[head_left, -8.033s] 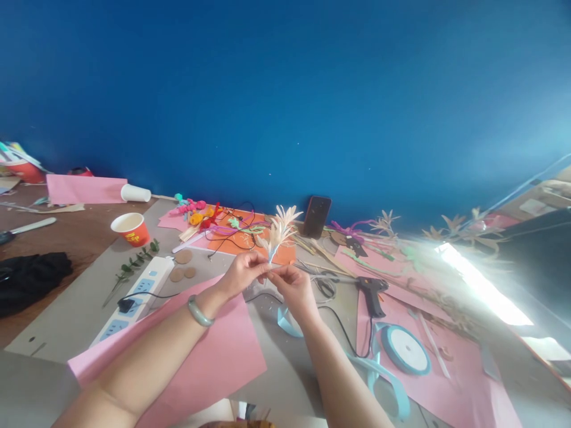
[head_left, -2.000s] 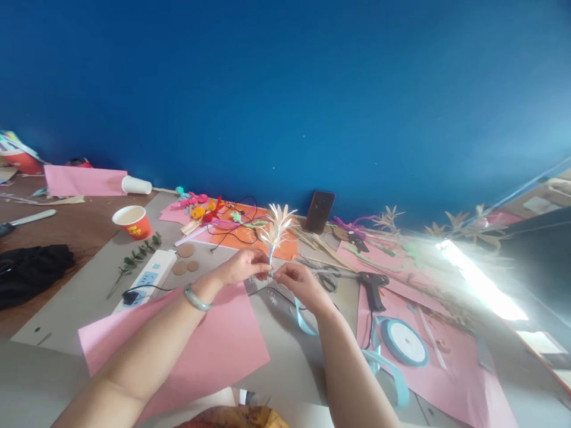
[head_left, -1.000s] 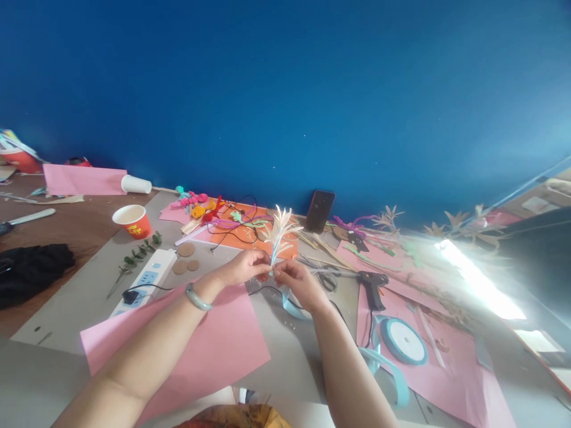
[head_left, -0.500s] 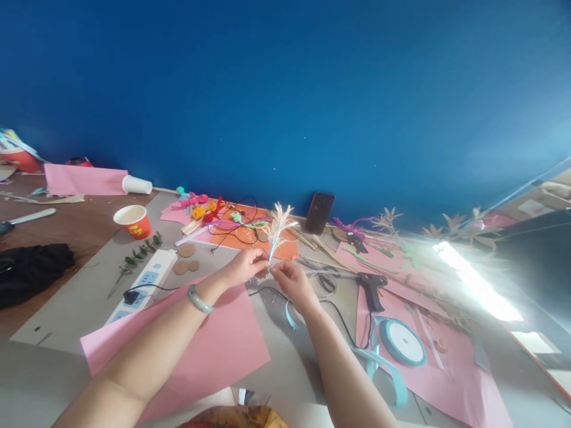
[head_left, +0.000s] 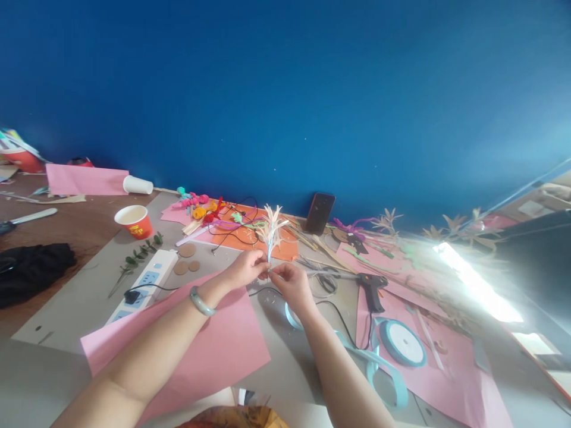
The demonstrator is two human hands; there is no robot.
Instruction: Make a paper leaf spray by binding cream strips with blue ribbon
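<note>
A pale handmade flower (head_left: 273,229) with thin pointed petals stands nearly upright on a light blue stem. The fingers of my left hand (head_left: 246,268) pinch this stem near its lower end. From the other side, my right hand (head_left: 291,286) is closed at the bottom of the stem, its thumb and forefinger touching it. Whether ribbon is also between those fingers is hidden. Light blue ribbon (head_left: 386,371) curls on the table below my right forearm, near its spool (head_left: 404,342). Pink paper (head_left: 223,339) lies under my left forearm.
A hot glue gun (head_left: 372,290) and scissors (head_left: 328,282) lie to the right. A phone (head_left: 320,213) leans on the blue wall. At left are a power strip (head_left: 145,284), a red paper cup (head_left: 134,222), a leafy sprig (head_left: 138,258) and black cloth (head_left: 33,273).
The flower and both hands have shifted slightly left and down, and the flower leans less to the right. The ribbon loop by my right forearm has shifted. Both hands remain closed.
</note>
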